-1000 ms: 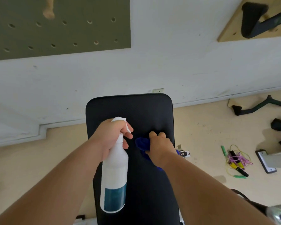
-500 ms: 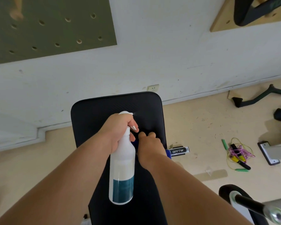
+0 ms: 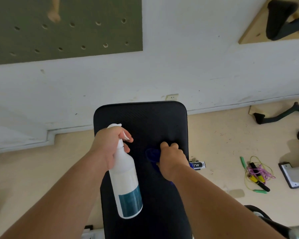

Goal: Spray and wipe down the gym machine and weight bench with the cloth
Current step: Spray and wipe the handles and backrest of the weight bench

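Note:
The black padded weight bench runs from the bottom of the view toward the wall. My left hand grips the neck of a white spray bottle with a teal label, held above the bench's left half, nozzle pointing away. My right hand holds a dark blue cloth bunched under its fingers and presses it on the right half of the pad. Most of the cloth is hidden beneath the hand.
A white wall with a socket stands just past the bench end. A green pegboard hangs upper left. On the beige floor at right lie skipping ropes, a black handle bar and a grey machine foot.
My right hand with the cloth has slid rightward across the pad, away from the bottle. The left hand still holds the bottle in the same grip.

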